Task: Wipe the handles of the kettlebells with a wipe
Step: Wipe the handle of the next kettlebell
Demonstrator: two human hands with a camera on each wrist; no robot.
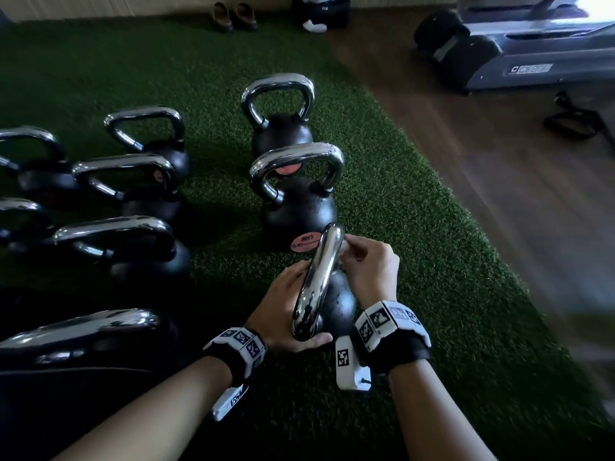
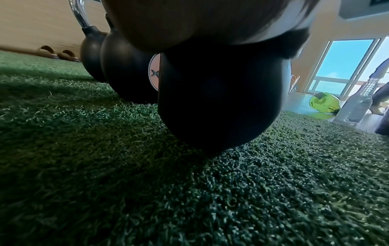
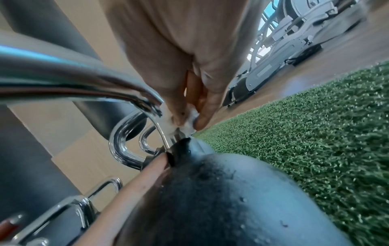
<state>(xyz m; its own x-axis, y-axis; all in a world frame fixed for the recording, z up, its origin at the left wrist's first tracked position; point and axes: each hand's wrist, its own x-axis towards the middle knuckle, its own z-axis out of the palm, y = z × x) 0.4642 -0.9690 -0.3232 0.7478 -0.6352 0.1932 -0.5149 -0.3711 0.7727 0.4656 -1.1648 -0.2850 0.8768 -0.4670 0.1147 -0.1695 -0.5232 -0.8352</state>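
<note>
The nearest kettlebell (image 1: 337, 306) stands on the green turf, black with a chrome handle (image 1: 319, 277) that points away from me. My left hand (image 1: 286, 311) grips it from the left, thumb curled round the handle's near end and fingers along the body. My right hand (image 1: 366, 264) pinches a small white wipe (image 1: 344, 251) against the handle's far end. In the right wrist view the wipe (image 3: 189, 123) sits between thumb and fingers on the handle's (image 3: 84, 83) far leg, just above the body (image 3: 231, 199). The left wrist view shows only my palm over the dark body (image 2: 221, 99).
Two more kettlebells (image 1: 296, 207) (image 1: 279, 128) stand in line beyond this one. Several others (image 1: 133, 181) crowd the turf (image 1: 416, 227) to my left. A wooden floor (image 1: 499, 194) with a treadmill (image 1: 532, 54) lies to the right. Slippers (image 1: 234, 16) sit by the far wall.
</note>
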